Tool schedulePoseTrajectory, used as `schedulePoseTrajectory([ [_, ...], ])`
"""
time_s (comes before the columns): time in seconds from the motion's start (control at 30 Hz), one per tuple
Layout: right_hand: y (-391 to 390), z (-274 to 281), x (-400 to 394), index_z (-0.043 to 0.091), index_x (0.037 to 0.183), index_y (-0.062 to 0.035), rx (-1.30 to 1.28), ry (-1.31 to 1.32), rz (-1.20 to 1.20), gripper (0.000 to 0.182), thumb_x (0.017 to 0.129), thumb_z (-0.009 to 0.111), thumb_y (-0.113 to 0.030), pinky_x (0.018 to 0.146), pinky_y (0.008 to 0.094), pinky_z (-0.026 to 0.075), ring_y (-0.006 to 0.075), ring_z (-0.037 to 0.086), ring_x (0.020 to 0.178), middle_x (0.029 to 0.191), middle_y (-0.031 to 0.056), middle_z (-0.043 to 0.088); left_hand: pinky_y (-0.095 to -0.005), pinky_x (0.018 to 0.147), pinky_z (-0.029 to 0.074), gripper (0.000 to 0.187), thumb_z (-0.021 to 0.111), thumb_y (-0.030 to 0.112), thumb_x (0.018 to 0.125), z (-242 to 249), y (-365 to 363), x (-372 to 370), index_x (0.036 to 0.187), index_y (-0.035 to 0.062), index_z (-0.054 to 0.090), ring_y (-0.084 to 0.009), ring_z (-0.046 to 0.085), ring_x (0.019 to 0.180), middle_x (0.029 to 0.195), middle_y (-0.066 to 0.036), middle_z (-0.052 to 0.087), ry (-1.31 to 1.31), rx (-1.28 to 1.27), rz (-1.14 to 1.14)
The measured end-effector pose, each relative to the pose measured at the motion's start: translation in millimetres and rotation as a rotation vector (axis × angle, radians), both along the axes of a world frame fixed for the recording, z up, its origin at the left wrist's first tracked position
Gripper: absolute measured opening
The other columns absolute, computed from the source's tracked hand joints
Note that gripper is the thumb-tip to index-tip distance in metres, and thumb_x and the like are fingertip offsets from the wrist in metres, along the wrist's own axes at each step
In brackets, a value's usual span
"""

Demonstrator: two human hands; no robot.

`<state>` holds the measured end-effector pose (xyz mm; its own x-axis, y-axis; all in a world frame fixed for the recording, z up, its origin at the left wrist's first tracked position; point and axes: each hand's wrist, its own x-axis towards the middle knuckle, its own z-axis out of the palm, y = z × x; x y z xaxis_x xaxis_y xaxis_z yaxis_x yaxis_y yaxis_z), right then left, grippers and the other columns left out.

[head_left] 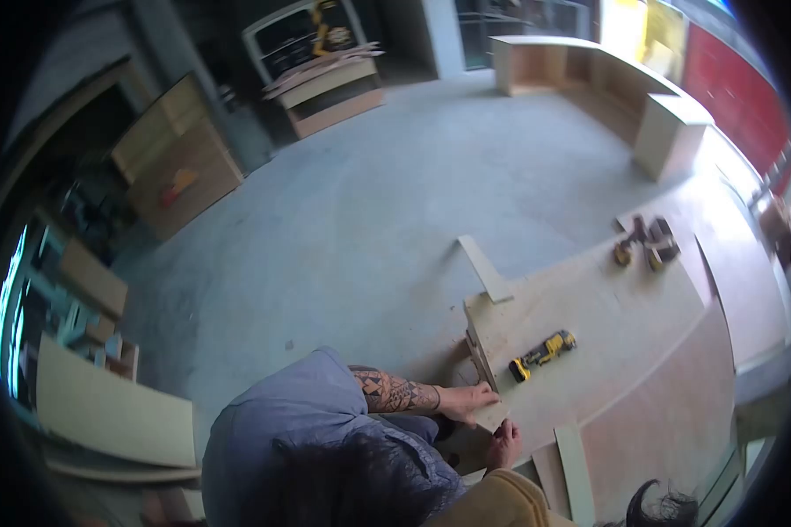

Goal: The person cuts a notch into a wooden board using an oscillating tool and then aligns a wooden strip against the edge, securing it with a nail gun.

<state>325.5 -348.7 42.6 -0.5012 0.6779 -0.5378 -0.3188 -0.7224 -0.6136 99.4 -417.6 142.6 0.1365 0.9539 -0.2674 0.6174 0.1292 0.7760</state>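
My left hand [468, 401], below a tattooed forearm, rests at the near left edge of a plywood panel [580, 307], its thumb apart from its fingers. Close beside it, my right hand [504, 443] is closed with the fingertips together over the same edge; whatever it pinches is too small to make out. A yellow and black cordless power tool [543, 355] lies on the panel just beyond my hands. Two more cordless tools [647, 243] are at the panel's far end.
A thin wood strip [483, 268] sticks out past the panel's left edge. Another strip [575, 474] lies right of my hands. A curved wooden counter [589, 66] stands at the back right, a wooden cabinet [334, 95] at the back. Boards [114, 404] lean on the left.
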Motion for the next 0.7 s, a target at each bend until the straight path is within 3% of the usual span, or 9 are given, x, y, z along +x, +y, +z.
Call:
schedulePoseTrajectory([
  [0.1, -16, 34, 0, 0.064, 0.113, -0.0039, -0.031, 0.065, 0.254, 0.021, 0.104, 0.07, -0.022, 0.079, 0.0283, 0.055, 0.0151, 0.068, 0.093, 0.106, 0.0075, 0.072, -0.0458, 0.11, 0.047, 0.093, 0.092, 0.02, 0.07, 17, -50, -10, 0.148, 0.0068, 0.043, -0.0433, 0.052, 0.129, 0.136, -0.023, 0.046, 0.009, 0.04, 0.059],
  [0.13, 23, -67, -50, 0.064, 0.113, -0.0039, 0.005, 0.11, 0.317, 0.021, 0.104, 0.07, -0.022, 0.079, 0.0283, 0.055, 0.0151, 0.068, 0.093, 0.106, 0.0075, 0.072, -0.0469, 0.106, 0.048, 0.093, 0.093, 0.021, 0.067, -78, -16, -55, 0.146, 0.006, 0.044, -0.0434, 0.052, 0.127, 0.133, -0.024, 0.046, 0.061, 0.107, 0.022],
  [0.2, 38, -106, -64, 0.064, 0.122, -0.0038, -0.088, 0.127, 0.361, 0.026, 0.105, 0.068, -0.023, 0.093, 0.0343, 0.056, 0.0224, 0.068, 0.112, 0.124, 0.0119, 0.071, -0.047, 0.104, 0.048, 0.093, 0.093, 0.022, 0.065, -125, -8, -68, 0.144, 0.0064, 0.045, -0.0436, 0.053, 0.124, 0.131, -0.025, 0.047, 0.046, 0.168, 0.065],
  [0.27, 67, -119, -81, 0.064, 0.123, -0.0039, -0.053, 0.127, 0.475, 0.027, 0.105, 0.068, -0.024, 0.094, 0.0348, 0.055, 0.0226, 0.068, 0.113, 0.125, 0.0119, 0.071, -0.0486, 0.101, 0.047, 0.093, 0.095, 0.026, 0.061, -182, -2, -68, 0.138, 0.0081, 0.048, -0.0445, 0.052, 0.119, 0.125, -0.024, 0.049, 0.036, 0.302, 0.057],
  [0.33, 68, -110, -111, 0.063, 0.125, -0.0041, -0.043, 0.153, 0.574, 0.028, 0.105, 0.067, -0.024, 0.095, 0.0358, 0.054, 0.023, 0.067, 0.114, 0.126, 0.012, 0.07, -0.0496, 0.102, 0.046, 0.093, 0.095, 0.027, 0.061, -180, -18, -77, 0.138, 0.0085, 0.048, -0.0445, 0.051, 0.121, 0.125, -0.023, 0.049, 0.029, 0.316, 0.077],
  [0.4, 54, -31, -131, 0.063, 0.127, -0.0043, -0.012, 0.153, 0.63, 0.03, 0.105, 0.066, -0.024, 0.097, 0.0368, 0.054, 0.0235, 0.067, 0.116, 0.127, 0.0121, 0.07, -0.0504, 0.105, 0.044, 0.094, 0.097, 0.032, 0.063, -135, -34, -76, 0.14, 0.0094, 0.048, -0.044, 0.048, 0.127, 0.129, -0.023, 0.049, -0.007, 0.296, 0.054],
  [0.47, 75, -56, -140, 0.062, 0.129, -0.0045, 0.004, 0.161, 0.667, 0.031, 0.105, 0.066, -0.024, 0.098, 0.0377, 0.053, 0.0239, 0.066, 0.117, 0.128, 0.0122, 0.07, -0.05, 0.105, 0.044, 0.096, 0.097, 0.034, 0.064, -146, -21, -85, 0.142, 0.0097, 0.048, -0.0437, 0.047, 0.128, 0.13, -0.024, 0.049, -0.035, 0.303, 0.101],
  [0.63, 58, -20, -191, 0.06, 0.133, -0.005, 0.015, 0.18, 0.72, 0.035, 0.105, 0.064, -0.025, 0.102, 0.0402, 0.051, 0.025, 0.065, 0.121, 0.131, 0.0124, 0.069, -0.0505, 0.108, 0.044, 0.1, 0.098, 0.039, 0.065, -107, -50, -124, 0.147, 0.0102, 0.048, -0.0432, 0.048, 0.13, 0.132, -0.023, 0.048, -0.13, 0.288, 0.25],
  [0.7, 52, -13, -214, 0.06, 0.135, -0.0052, 0.011, 0.18, 0.745, 0.037, 0.105, 0.064, -0.025, 0.104, 0.0411, 0.051, 0.0254, 0.064, 0.122, 0.132, 0.0124, 0.069, -0.0476, 0.112, 0.045, 0.098, 0.092, 0.024, 0.066, -110, -62, -142, 0.15, 0.0076, 0.045, -0.0431, 0.051, 0.131, 0.134, -0.023, 0.047, -0.026, 0.397, 0.442],
])
